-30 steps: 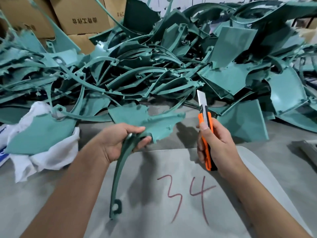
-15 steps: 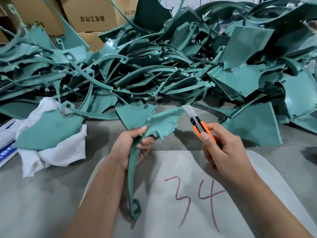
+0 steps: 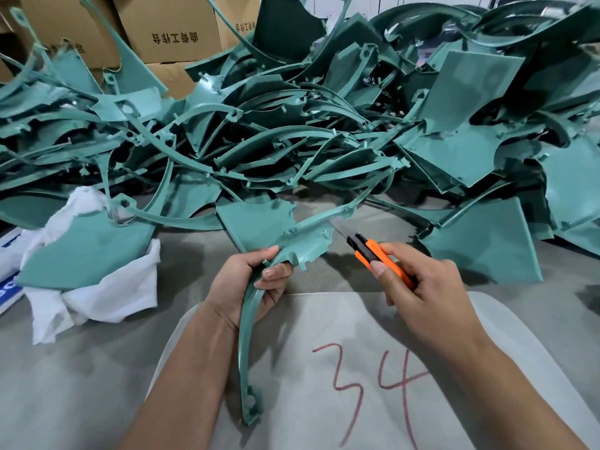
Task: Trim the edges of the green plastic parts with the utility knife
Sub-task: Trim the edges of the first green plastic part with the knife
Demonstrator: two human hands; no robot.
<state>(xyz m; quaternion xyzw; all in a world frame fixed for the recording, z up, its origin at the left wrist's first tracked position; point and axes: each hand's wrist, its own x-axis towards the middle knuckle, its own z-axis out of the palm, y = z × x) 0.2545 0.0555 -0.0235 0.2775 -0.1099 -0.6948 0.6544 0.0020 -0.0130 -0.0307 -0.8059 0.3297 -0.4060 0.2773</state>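
Your left hand (image 3: 242,284) grips the curved green plastic part (image 3: 305,237) above the grey mat marked 34 (image 3: 373,378). Your right hand (image 3: 418,287) clasps the orange utility knife (image 3: 373,250), blade at the part's ragged right edge. Trimming looks underway; next, draw the blade steadily along that edge.

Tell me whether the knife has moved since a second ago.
Yes. The utility knife has tipped from upright to slanting left, so its blade now meets the edge of the green part that the left hand holds over the numbered sheet.
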